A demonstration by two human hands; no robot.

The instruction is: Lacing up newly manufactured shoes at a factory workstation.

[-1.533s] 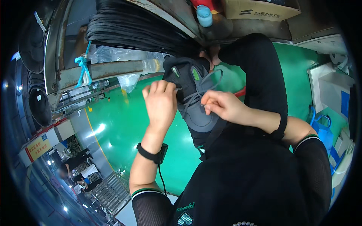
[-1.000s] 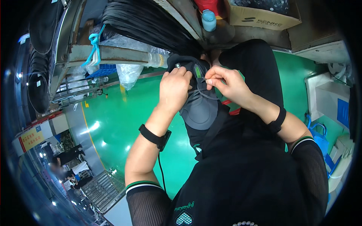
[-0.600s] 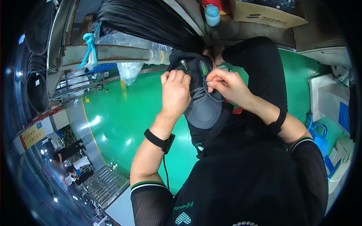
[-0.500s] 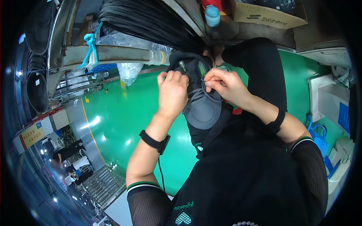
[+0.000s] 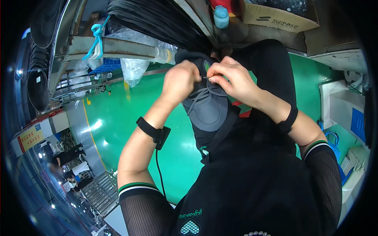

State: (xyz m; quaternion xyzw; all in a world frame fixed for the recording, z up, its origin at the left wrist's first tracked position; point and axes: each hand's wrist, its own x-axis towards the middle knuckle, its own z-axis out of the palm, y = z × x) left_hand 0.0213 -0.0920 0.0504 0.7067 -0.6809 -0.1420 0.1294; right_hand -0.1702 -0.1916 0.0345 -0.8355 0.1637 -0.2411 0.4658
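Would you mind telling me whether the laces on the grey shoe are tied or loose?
Loose: grey laces trail slack over the grey shoe, no knot visible; both hands pinch them.

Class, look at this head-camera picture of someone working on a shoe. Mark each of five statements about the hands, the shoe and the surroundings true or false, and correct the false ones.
1. Both hands are at the laces of a grey shoe. True.
2. The left hand wears a thick work glove. False: it is bare, with a black band on that wrist.
3. The right hand pinches a lace near the shoe's tongue. True.
4. The floor below is red. False: it is green.
5. The blue-capped bottle lies on the floor. False: it stands on the bench at the top of the picture, beside a cardboard box.
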